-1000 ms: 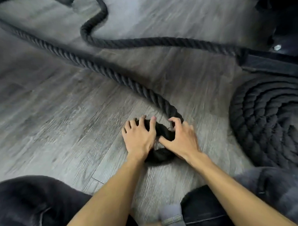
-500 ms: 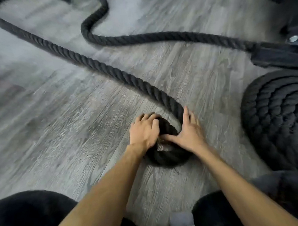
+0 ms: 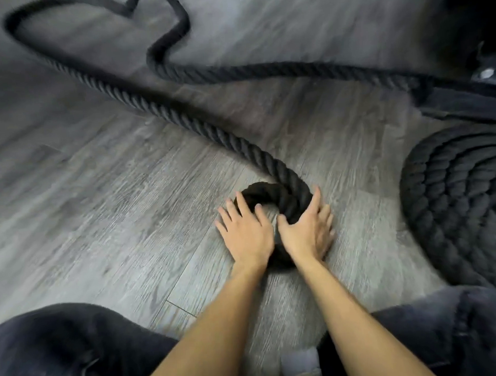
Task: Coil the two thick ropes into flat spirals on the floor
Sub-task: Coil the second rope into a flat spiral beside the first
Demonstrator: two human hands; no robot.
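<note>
A thick black rope [image 3: 181, 119] runs across the grey wood floor from the far left down to a small tight coil [image 3: 281, 197] in front of me. My left hand [image 3: 247, 233] lies flat with straight fingers on the coil's left side. On the coil's right side my right hand [image 3: 308, 230] presses with its fingers spread, thumb against the inner turn. Part of the coil is hidden under both hands. A second black rope sits as a finished flat spiral [image 3: 463, 207] at the right.
The rope's far part loops in an S-bend [image 3: 164, 46] at the top and runs right to a dark wrapped end [image 3: 459, 99]. My knees in dark trousers [image 3: 63, 352] fill the bottom corners. Dark equipment stands at the top right.
The small coil has grown by part of a turn. My left hand went from curled over the centre to flat on the left side. The right hand slid round the outer right edge.
</note>
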